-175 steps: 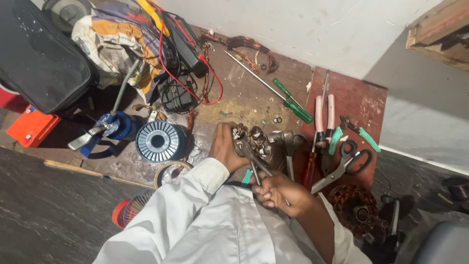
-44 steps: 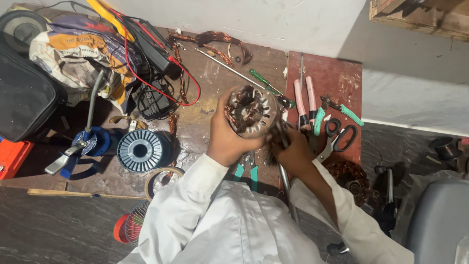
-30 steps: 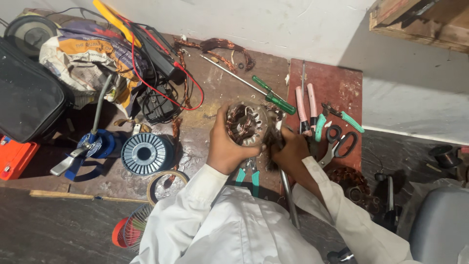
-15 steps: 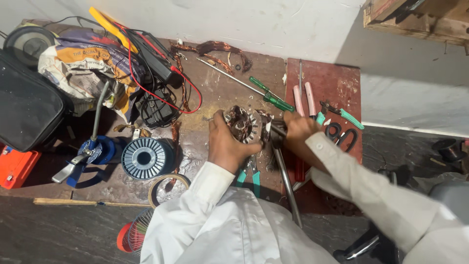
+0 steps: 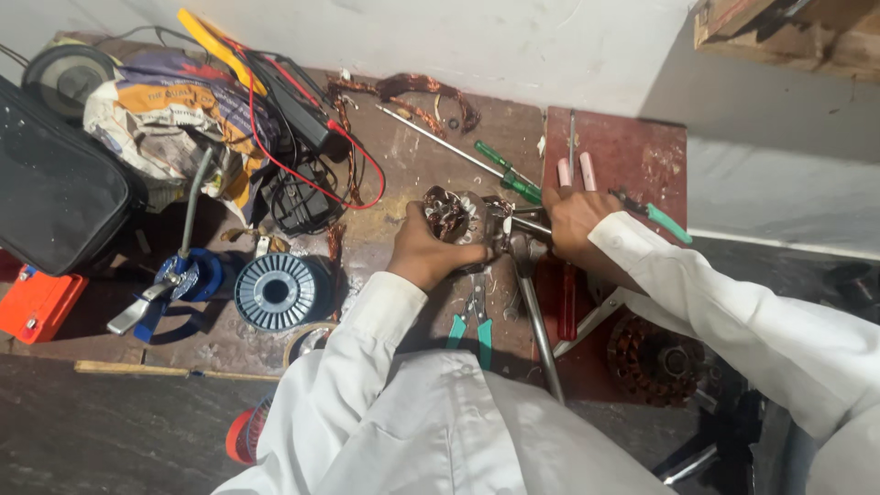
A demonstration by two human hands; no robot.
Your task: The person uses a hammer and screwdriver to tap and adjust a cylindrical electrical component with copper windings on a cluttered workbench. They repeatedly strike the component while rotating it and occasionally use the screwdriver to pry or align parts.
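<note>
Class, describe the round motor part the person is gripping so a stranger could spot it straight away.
Start at the brown workbench against the pale wall. At its middle, the left hand grips a round metal stator with copper windings. Unlike the grey wire spool lying flat to its left, it is held up.

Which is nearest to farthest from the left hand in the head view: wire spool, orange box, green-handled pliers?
From the left hand, which grips the motor stator:
1. Green-handled pliers, just below the hand, toward the person.
2. Wire spool, farther off to the image left, on the board.
3. Orange box, at the far left edge.
</note>
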